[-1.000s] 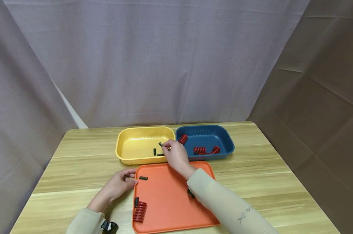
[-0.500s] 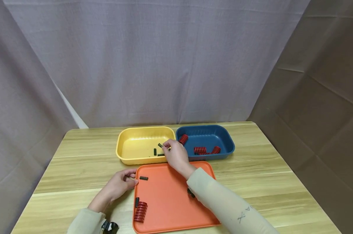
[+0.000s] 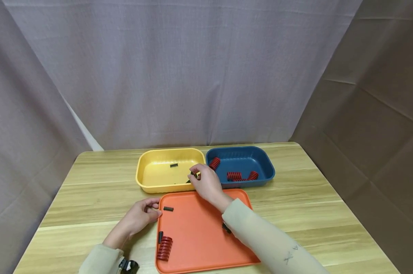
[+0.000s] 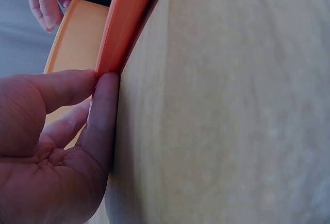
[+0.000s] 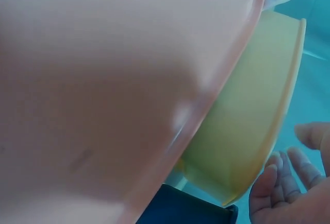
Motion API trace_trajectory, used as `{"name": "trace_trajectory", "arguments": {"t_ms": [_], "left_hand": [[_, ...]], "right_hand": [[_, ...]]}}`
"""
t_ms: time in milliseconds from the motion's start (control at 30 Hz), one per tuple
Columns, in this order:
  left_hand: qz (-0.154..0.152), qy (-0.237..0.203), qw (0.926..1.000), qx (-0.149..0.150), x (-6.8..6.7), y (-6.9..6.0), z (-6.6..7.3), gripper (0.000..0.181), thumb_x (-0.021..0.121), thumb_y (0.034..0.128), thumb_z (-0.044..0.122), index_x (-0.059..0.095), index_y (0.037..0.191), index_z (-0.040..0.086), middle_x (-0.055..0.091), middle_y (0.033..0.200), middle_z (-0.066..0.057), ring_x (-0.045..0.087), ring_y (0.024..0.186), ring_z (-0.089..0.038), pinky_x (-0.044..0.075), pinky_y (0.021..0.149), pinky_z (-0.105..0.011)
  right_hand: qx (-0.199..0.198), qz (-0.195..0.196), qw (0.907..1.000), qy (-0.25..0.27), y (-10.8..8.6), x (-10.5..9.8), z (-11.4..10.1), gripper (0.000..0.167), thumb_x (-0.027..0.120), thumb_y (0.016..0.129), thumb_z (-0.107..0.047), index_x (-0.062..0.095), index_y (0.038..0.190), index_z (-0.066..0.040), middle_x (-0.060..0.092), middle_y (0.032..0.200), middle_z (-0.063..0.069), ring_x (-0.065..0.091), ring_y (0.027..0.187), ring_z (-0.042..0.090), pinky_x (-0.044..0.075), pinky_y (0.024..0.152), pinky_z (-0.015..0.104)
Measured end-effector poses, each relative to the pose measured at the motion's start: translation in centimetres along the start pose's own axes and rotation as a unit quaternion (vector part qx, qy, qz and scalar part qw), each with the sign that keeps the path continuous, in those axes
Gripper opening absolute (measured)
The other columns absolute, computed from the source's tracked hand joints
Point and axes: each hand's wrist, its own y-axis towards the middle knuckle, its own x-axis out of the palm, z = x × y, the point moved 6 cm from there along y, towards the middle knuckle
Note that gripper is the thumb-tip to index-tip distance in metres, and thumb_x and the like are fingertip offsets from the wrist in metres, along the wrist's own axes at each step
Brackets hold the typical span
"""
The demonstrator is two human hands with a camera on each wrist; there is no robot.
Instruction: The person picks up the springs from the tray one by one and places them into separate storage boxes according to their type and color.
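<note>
My left hand (image 3: 141, 217) pinches the left rim of the orange tray (image 3: 199, 236) between thumb and fingers; the left wrist view shows this grip close up. Over the near right corner of the yellow bin (image 3: 148, 186), my right hand (image 3: 208, 182) holds nothing, its thumb and fingers parted in the right wrist view. A small dark spring (image 3: 173, 165) lies in the bin; other dark springs there are partly hidden by the right hand. On the tray lie a small dark spring (image 3: 168, 208), a black spring (image 3: 160, 236) and a large red spring (image 3: 165, 248).
Right of the yellow bin stands a blue bin (image 3: 268, 179) with several red springs (image 3: 234, 176). Another dark spring (image 3: 226, 228) shows on the tray beside the right sleeve. Grey curtains (image 3: 165, 76) hang behind the wooden table (image 3: 100, 182).
My right hand has let go of the small dark spring it pinched over the yellow bin. Springs in the bin have shifted, one now lying farther back. The left hand has stayed put.
</note>
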Motion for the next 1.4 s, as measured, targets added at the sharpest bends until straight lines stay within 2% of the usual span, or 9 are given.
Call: {"name": "trace_trajectory", "arguments": {"t_ms": [233,333,600,733,967,1100,1400], "left_hand": [[-0.009,-0.001,1.0,-0.001,-0.1,-0.1,-0.4,0.049,0.07,0.0832,0.0,0.056,0.13,-0.003,0.056,0.105,-0.013,0.054,0.084,-0.02,0.052,0.066,-0.025],[-0.007,-0.004,1.0,-0.002,-0.2,-0.2,-0.5,0.049,0.07,0.0832,0.0,0.056,0.13,-0.003,0.055,0.105,-0.013,0.054,0.085,-0.02,0.052,0.066,-0.025],[-0.009,-0.004,0.9999,-0.002,-0.4,-0.3,-0.6,0.049,0.071,0.0834,0.0,0.056,0.13,-0.002,0.055,0.105,-0.013,0.055,0.086,-0.02,0.052,0.067,-0.026],[-0.011,-0.01,0.9999,-0.001,-0.4,-0.3,-0.6,0.049,0.07,0.0835,0.0,0.055,0.13,-0.003,0.055,0.106,-0.014,0.055,0.086,-0.02,0.054,0.069,-0.027],[-0.011,-0.005,0.9999,0.0,-0.3,-0.3,-0.6,0.048,0.071,0.0843,0.001,0.056,0.129,-0.001,0.056,0.106,-0.013,0.056,0.085,-0.021,0.054,0.068,-0.027],[-0.008,-0.007,0.9999,-0.005,-0.3,-0.3,-0.7,0.048,0.07,0.0846,0.0,0.056,0.13,-0.002,0.056,0.106,-0.014,0.056,0.086,-0.021,0.054,0.068,-0.028],[-0.008,0.004,1.0,-0.005,-0.3,-0.3,-0.7,0.048,0.069,0.0839,-0.001,0.056,0.13,-0.001,0.058,0.106,-0.013,0.056,0.085,-0.022,0.053,0.067,-0.027]], "right_hand": [[-0.012,-0.036,0.9977,0.056,-1.3,-0.3,-0.5,0.031,0.072,0.088,-0.034,0.066,0.115,-0.02,0.061,0.105,-0.006,0.054,0.082,0.013,0.05,0.07,0.029],[-0.023,-0.044,0.9968,0.062,-1.6,-0.4,-0.8,0.033,0.073,0.086,-0.035,0.066,0.115,-0.021,0.061,0.106,-0.008,0.054,0.085,0.013,0.05,0.072,0.029],[-0.04,-0.07,0.9952,0.056,-2.5,0.1,-1.7,0.033,0.074,0.084,-0.037,0.069,0.114,-0.024,0.06,0.106,-0.011,0.055,0.086,0.015,0.049,0.07,0.027],[-0.047,-0.078,0.9944,0.053,-2.7,0.4,-2.1,0.034,0.075,0.084,-0.037,0.069,0.115,-0.024,0.061,0.104,-0.011,0.055,0.083,0.012,0.05,0.069,0.027],[-0.052,-0.106,0.9895,0.083,-3.4,1.5,-2.5,0.037,0.075,0.084,-0.035,0.07,0.116,-0.018,0.065,0.108,0.002,0.054,0.079,0.011,0.049,0.067,0.027],[-0.056,-0.128,0.9859,0.092,-4.0,2.4,-2.7,0.038,0.075,0.084,-0.035,0.069,0.118,-0.017,0.065,0.109,0.001,0.054,0.079,0.01,0.049,0.068,0.026],[-0.048,-0.159,0.984,0.065,-4.5,4.1,-2.3,0.036,0.075,0.085,-0.033,0.069,0.117,-0.018,0.064,0.106,-0.003,0.051,0.077,0.008,0.047,0.067,0.025]]}}
